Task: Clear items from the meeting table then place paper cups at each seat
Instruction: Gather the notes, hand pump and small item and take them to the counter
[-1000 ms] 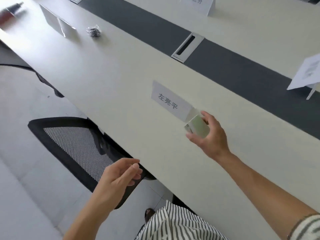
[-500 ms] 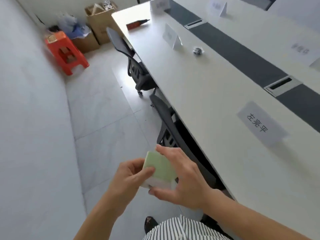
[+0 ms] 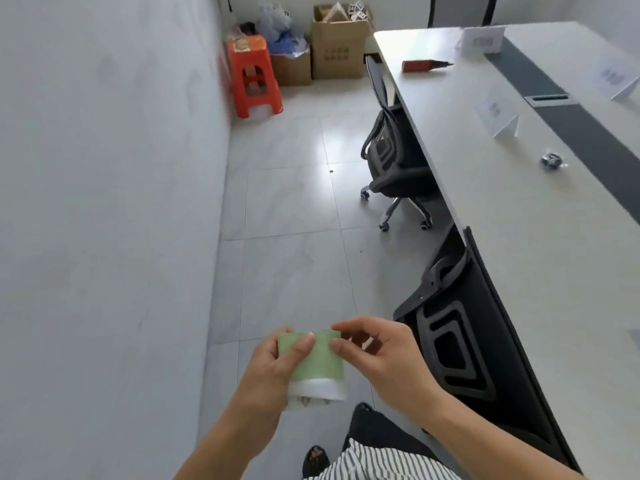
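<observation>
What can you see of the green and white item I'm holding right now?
The green and white item looks like paper, possibly a cup. Its upper part is pale green, with a white band below and faint markings near the bottom edge. It is held in the air over the tiled floor, off the meeting table. The left hand grips its left side, thumb across the green face, and the right hand pinches its top right edge.

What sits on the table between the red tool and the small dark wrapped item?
A folded white name card stands between the red tool and the small dark item, per the head view.
</observation>
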### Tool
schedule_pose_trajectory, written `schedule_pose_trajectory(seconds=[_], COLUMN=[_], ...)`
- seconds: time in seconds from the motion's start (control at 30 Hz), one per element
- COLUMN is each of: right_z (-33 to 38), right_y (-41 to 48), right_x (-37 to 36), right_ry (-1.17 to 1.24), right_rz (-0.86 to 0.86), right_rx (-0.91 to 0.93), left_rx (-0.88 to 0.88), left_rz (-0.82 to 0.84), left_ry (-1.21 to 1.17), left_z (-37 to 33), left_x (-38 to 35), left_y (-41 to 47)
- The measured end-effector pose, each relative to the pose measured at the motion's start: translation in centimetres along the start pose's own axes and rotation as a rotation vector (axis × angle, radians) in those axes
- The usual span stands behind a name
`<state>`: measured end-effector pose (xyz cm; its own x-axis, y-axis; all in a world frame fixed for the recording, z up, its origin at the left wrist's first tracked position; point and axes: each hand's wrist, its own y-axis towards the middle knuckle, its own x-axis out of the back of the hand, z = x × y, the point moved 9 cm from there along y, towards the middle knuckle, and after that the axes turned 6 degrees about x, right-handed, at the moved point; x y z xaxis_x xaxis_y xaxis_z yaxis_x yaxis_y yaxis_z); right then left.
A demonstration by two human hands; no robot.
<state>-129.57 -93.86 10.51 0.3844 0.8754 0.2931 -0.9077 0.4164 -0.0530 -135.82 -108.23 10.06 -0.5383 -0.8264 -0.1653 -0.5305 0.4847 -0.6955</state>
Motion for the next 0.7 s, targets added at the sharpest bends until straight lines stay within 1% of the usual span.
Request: schedule_pose_trajectory(seconds=[0.07,0.17,0.3,0.37,0.43,0.5,0.63,0.7], right_z=[0.0,-1.3,-4.1,-5.1,-5.9,-6.6,-7.6,-8.0], right_y=[2.5,7.0,13.3,16.2,19.0,22.1,27.1,29.2], right_x=[0.0,0.8,3.2,4.9,6.5,7.9,10.3,12.1], right_ry=[-0.080,-0.087,-0.061,-0.051,-0.035,-0.054,-0.123,-0.156], right_rz=[0.007,-0.014,-0.049,-0.075,-0.099,-0.082,0.019,0.004], right_rx=[0.029,0.001,-0.056,-0.095,-0.124,-0.155,-0.242,-0.270], left_rx=[0.006,0.020,0.039,0.052,0.049,0.039,-0.033,-0.007], left_rz=[-0.053,-0.079,0.013,0.093,0.156,0.146,0.014,0.026], left_ry=[-0.002,-0.038,-0.219,-0.312,-0.320,-0.212,0.181,0.311], left_z=[-1.2,-4.1,-9.3,-12.0,-15.1,-17.8,-22.2,-23.9], left_x=[1.1,2.8,3.1,2.5,1.6,0.9,0.1,-0.8], left_y=[1.6,5.3,11.2,13.7,15.9,18.5,23.9,26.8])
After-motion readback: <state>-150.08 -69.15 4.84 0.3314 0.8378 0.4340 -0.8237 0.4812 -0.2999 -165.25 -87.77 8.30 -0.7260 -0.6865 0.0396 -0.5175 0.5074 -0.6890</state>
